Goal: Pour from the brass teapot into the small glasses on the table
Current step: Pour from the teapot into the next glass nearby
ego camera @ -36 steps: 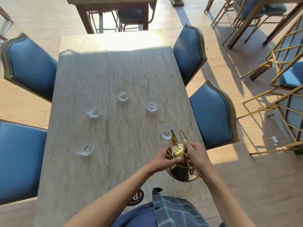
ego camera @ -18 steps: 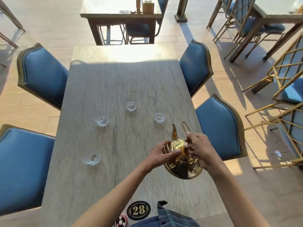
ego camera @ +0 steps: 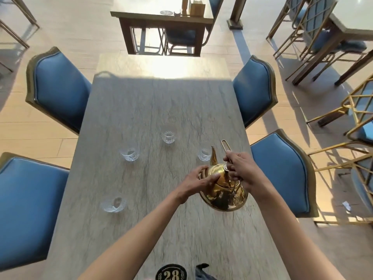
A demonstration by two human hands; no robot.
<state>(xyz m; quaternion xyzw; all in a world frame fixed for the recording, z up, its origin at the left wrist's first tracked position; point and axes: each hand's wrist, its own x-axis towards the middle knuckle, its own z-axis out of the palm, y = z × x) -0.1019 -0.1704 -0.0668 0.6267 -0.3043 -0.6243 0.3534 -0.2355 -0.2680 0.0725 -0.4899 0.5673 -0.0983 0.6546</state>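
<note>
Since a moment ago both hands have carried the brass teapot (ego camera: 223, 190) further up the table (ego camera: 141, 229), so its spout now lies over the glass on the right (ego camera: 204, 154), and the nearer right-hand glass it stood by earlier is no longer in sight; the camera has also tipped back, showing the far table (ego camera: 161, 19) and a round black tag marked 28 (ego camera: 171, 273) at the near edge.

Teapot sits tilted toward the far end, spout forward, its round belly toward the person; whether it touches the table cannot be told. Right hand (ego camera: 242, 170) grips the thin wire handle (ego camera: 226, 148), fingers curled round it, the handle's loop sticking out beyond the knuckles; left hand (ego camera: 198, 181) rests on the left side of the pot's top, fingers spread and lightly bent, thumb on the brass near the lid.

Three other glasses stand apart on the table: one in the middle further off (ego camera: 168, 136), one to the left (ego camera: 129, 154), one nearest on the left (ego camera: 114, 203); all look clear. Blue padded chairs (ego camera: 58, 87) line both long sides.
</note>
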